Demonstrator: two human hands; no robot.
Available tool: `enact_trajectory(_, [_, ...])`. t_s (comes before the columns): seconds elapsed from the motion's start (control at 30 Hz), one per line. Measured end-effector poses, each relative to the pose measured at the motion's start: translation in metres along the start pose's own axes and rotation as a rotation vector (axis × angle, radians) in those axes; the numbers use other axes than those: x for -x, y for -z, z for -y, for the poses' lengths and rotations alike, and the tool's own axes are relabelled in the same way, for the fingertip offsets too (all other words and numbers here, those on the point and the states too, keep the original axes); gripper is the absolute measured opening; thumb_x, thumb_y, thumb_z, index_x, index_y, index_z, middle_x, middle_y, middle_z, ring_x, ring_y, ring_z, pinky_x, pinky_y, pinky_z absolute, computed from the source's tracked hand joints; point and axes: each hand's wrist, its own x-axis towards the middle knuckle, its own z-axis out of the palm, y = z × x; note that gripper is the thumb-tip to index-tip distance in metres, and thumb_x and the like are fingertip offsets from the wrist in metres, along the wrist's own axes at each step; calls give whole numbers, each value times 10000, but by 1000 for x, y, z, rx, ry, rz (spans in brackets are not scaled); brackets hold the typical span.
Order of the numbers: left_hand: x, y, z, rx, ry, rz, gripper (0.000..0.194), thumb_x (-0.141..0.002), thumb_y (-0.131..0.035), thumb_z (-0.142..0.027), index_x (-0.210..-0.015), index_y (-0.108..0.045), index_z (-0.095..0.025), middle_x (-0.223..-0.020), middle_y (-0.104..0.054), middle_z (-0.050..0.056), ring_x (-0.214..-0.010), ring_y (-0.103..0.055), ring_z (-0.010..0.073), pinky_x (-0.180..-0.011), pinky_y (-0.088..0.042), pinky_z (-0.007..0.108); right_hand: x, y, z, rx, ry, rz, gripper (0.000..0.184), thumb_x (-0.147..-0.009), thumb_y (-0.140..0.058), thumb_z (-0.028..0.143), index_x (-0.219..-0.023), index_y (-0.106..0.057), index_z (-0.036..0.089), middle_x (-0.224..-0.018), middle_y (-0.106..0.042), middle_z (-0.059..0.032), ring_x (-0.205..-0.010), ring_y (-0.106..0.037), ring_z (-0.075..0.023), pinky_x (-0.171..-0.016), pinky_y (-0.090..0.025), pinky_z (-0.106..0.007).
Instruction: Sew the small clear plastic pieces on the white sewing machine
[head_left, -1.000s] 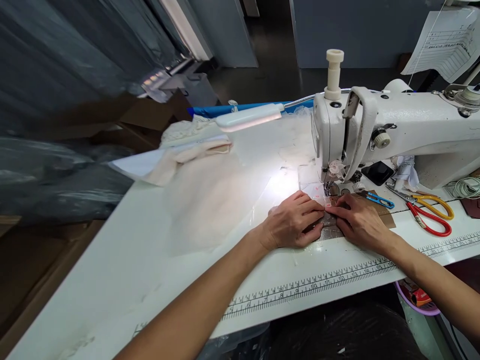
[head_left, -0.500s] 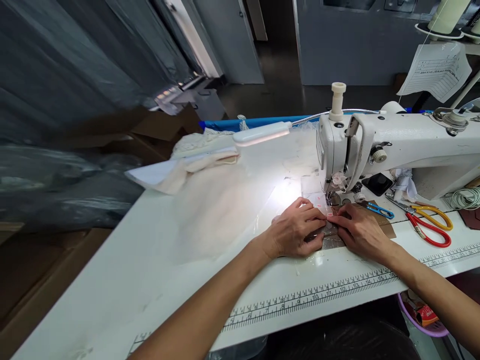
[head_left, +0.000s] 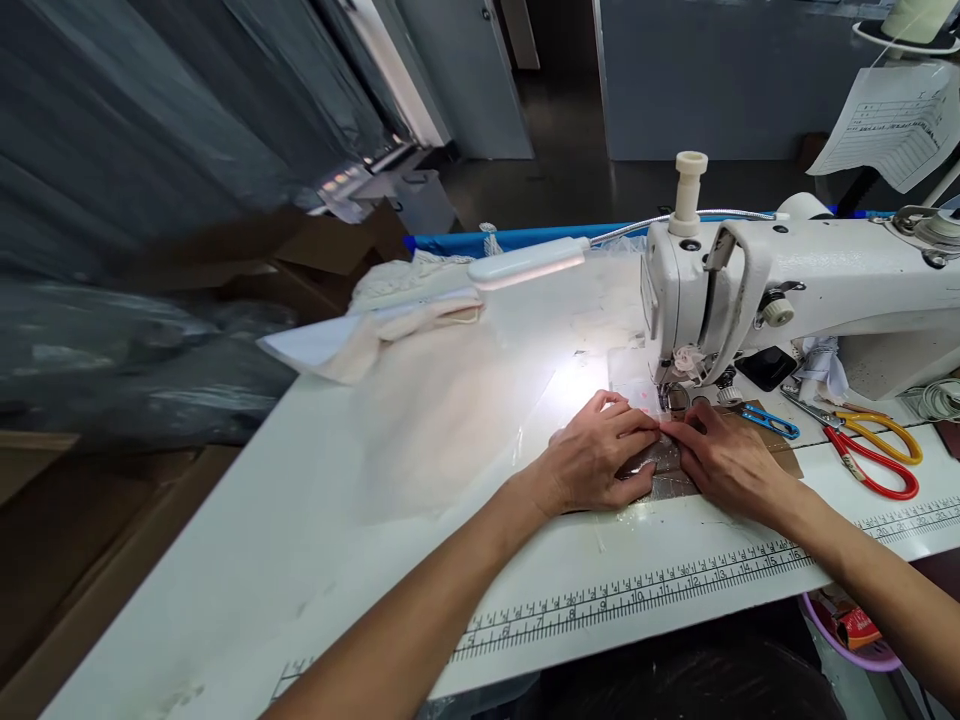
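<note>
My left hand (head_left: 596, 460) and my right hand (head_left: 724, 460) lie side by side on a small clear plastic piece (head_left: 637, 395) with pink marks, just in front of the needle of a white sewing machine (head_left: 787, 280). The fingertips of both hands meet and press the piece flat against the dark plate (head_left: 671, 480) below. Fingers of both are stretched forward and pressed down. The machine's presser foot stands right beyond my fingertips.
A lit lamp bar (head_left: 525, 265) shines over cream fabric (head_left: 442, 400) on the white table (head_left: 225, 560). Blue snips (head_left: 765, 420), red scissors (head_left: 870, 465) and yellow scissors (head_left: 881, 425) lie to the right. A printed ruler (head_left: 675, 580) runs along the front edge. Cardboard boxes (head_left: 330, 250) stand at left.
Both hands have stayed on the clear piece at the needle, edging slightly toward the presser foot. The camera view shifted a little; nothing was picked up or let go.
</note>
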Motion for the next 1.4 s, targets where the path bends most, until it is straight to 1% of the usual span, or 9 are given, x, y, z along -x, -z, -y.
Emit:
enact_trajectory(0.2, [0, 1, 0, 6, 45, 66, 279, -841, -502, -267, -1031, -673, -155, -1003, -710, 82, -791, -605, 205, -814, -452, 405, -4, 2, -1, 24, -37, 68, 361, -928, -464, 159, -1270, -577, 187, -1035, -619, -133, -778, -603, -197, -564, -466, -277])
enact_trajectory(0.47, [-1, -1, -1, -77, 85, 154, 330, -867, -472, -323, -1085, -642, -144, -1071, -684, 105, -845, -613, 227, -818, -440, 421, 0, 2, -2, -18, -23, 21, 331, -972, -396, 186, -1236, -595, 176, -1045, -628, -137, -823, -612, -207, -649, -524, -318])
enact_trajectory(0.8, [-2, -2, 0, -124, 123, 210, 400, -875, -502, -380, -1138, -619, -102, -1199, -629, 151, -928, -594, 271, -797, -454, 433, -8, 7, 3, 35, -83, 161, 367, -949, -401, 160, -1270, -579, 159, -1066, -631, -163, -767, -604, -210, -628, -503, -323])
enact_trajectory(0.9, [-3, -2, 1, -128, 144, 229, 407, -870, -522, -396, -1147, -616, -113, -1200, -619, 146, -934, -593, 269, -809, -449, 436, -8, 8, 0, -19, -89, 167, 389, -966, -377, 194, -1304, -566, 167, -1054, -639, -158, -788, -613, -211, -657, -510, -328])
enact_trajectory(1.0, [-4, -2, 1, -150, 153, 240, 456, -866, -526, -421, -1179, -601, -99, -1189, -614, 150, -951, -596, 272, -812, -446, 426, -5, 10, -9, -167, -96, 129, 393, -984, -374, 249, -1307, -588, 189, -1035, -645, -134, -785, -629, -198, -686, -510, -324])
enact_trajectory(1.1, [-5, -1, 2, -177, 172, 262, 492, -866, -504, -454, -1206, -590, -109, -1195, -611, 143, -972, -594, 271, -816, -450, 417, -4, 17, -20, -318, -99, 86, 370, -981, -391, 271, -1240, -646, 198, -933, -656, -89, -722, -616, -169, -663, -483, -295])
enact_trajectory(1.2, [-7, 0, 3, -175, 195, 284, 482, -865, -498, -466, -1202, -590, -133, -1197, -605, 131, -980, -587, 265, -816, -448, 411, -7, 24, -31, -413, -141, 116, 329, -970, -412, 315, -1033, -702, 174, -739, -631, -46, -632, -576, -162, -597, -442, -284])
enact_trajectory(1.3, [-9, 1, 4, -163, 205, 287, 472, -879, -486, -464, -1184, -596, -121, -1148, -610, 130, -958, -585, 257, -804, -443, 402, -14, 20, -40, -537, -257, 132, 364, -980, -368, 369, -830, -642, 183, -642, -615, -31, -590, -572, -168, -578, -444, -294])
enact_trajectory(1.4, [-9, 2, 5, -163, 213, 290, 480, -893, -468, -478, -1172, -601, -111, -1109, -610, 129, -913, -579, 245, -790, -441, 396, -17, 8, -45, -657, -340, 64, 345, -986, -332, 373, -782, -558, 208, -643, -622, -26, -605, -598, -173, -596, -471, -300])
